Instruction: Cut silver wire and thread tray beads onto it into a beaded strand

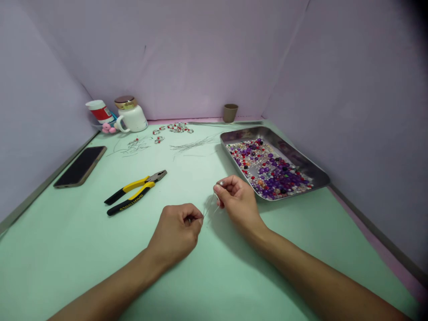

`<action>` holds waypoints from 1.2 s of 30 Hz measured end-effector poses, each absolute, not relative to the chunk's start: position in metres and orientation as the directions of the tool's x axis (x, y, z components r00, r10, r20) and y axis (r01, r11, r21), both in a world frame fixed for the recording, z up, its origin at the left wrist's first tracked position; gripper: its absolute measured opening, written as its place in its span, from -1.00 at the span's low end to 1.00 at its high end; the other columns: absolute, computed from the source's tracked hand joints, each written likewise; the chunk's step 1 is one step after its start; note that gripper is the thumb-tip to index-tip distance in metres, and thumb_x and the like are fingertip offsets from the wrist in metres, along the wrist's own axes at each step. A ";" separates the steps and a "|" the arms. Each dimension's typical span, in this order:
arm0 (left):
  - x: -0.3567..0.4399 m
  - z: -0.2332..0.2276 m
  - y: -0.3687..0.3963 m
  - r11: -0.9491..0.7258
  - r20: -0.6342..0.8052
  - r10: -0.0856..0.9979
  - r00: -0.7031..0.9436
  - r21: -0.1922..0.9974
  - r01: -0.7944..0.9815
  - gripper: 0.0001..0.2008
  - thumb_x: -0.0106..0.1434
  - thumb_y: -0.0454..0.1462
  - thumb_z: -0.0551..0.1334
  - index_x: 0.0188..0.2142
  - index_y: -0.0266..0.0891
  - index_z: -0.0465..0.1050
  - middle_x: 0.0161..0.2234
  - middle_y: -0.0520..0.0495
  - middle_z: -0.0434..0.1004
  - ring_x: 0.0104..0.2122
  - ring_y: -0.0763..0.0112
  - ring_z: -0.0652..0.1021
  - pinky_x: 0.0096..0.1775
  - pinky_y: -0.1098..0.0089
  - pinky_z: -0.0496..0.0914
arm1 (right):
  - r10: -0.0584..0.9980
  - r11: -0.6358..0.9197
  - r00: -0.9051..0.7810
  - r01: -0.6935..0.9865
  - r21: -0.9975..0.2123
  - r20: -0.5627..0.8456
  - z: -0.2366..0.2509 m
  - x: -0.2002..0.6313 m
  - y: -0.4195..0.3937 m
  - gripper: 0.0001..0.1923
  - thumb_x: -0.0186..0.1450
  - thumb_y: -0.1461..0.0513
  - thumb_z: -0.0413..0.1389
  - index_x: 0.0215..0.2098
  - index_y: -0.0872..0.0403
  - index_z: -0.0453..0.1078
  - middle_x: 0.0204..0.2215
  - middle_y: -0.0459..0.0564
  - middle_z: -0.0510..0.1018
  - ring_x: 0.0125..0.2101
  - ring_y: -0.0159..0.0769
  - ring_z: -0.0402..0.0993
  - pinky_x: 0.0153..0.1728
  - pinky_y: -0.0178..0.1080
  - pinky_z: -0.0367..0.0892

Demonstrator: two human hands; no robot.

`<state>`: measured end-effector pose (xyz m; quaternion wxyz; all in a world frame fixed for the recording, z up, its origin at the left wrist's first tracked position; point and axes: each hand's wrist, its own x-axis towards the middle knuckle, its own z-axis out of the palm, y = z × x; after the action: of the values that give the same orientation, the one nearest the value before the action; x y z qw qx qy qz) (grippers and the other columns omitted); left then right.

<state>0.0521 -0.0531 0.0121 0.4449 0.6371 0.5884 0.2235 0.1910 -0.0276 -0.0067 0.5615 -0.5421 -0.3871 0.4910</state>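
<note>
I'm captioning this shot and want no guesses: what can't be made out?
In the head view:
Wire strands: too fine to count between the left hand and right hand.
Left palm: hidden by the hand itself.
Inside the mug: hidden by its lid.
Elbows: cut off by the bottom edge.

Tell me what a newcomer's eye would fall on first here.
Likely the metal tray on the right, with its purple, red and pale beads. Next, the yellow-and-black combination pliers lying left of centre on the green tabletop, then the left hand and right hand near the middle, pinching thin wire.
</note>
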 end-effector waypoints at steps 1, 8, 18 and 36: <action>0.052 0.012 -0.053 0.094 -0.242 0.948 0.205 0.832 0.546 -0.88 -0.03 -0.32 0.10 -0.60 -0.27 0.38 -0.71 0.09 0.27 -0.67 0.54 0.23 -0.62 0.50 0.10 | 0.971 -0.072 0.214 -0.151 -0.986 -0.103 -0.006 0.191 -0.028 -0.84 0.00 0.26 0.13 -0.54 0.08 0.18 -0.70 -0.23 0.29 -0.74 -0.51 0.21 -0.71 -0.39 0.14; 0.059 0.014 -0.055 0.367 -0.425 0.891 0.157 0.880 0.302 -0.93 -0.07 -0.34 0.18 -0.63 -0.31 0.37 -0.73 0.10 0.28 -0.73 0.65 0.17 -0.67 0.54 0.01 | 0.967 -0.058 0.233 -0.203 -0.978 -0.106 -0.005 0.190 -0.030 -0.84 0.02 0.27 0.12 -0.53 0.08 0.17 -0.72 -0.25 0.29 -0.73 -0.51 0.22 -0.69 -0.39 0.15; 0.060 0.014 -0.060 0.790 -0.742 0.613 0.273 0.565 -0.238 -0.85 -0.10 -0.40 0.16 -0.73 -0.35 0.24 -0.78 0.11 0.23 -0.86 0.78 0.04 -0.75 0.58 -0.19 | 0.969 0.067 0.243 -0.121 -0.990 0.036 -0.012 0.185 -0.034 -0.85 0.08 0.26 0.10 -0.48 0.07 0.17 -0.63 -0.21 0.32 -0.70 -0.52 0.24 -0.67 -0.40 0.17; 0.019 0.026 -0.021 0.142 -0.234 0.970 0.068 0.768 0.624 -0.88 -0.11 -0.32 0.20 -0.71 -0.27 0.37 -0.76 0.10 0.25 -0.70 0.57 0.22 -0.63 0.50 0.08 | 0.940 -0.227 -0.289 -0.135 -0.964 -0.181 -0.005 0.195 -0.027 -0.83 -0.01 0.28 0.12 -0.56 0.08 0.16 -0.75 -0.28 0.24 -0.76 -0.55 0.14 -0.73 -0.42 0.09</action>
<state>0.0193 -0.0210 0.0259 0.3917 0.6168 0.6462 0.2204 0.1953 -0.0269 -0.0045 0.4113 -0.4318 -0.4662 0.6535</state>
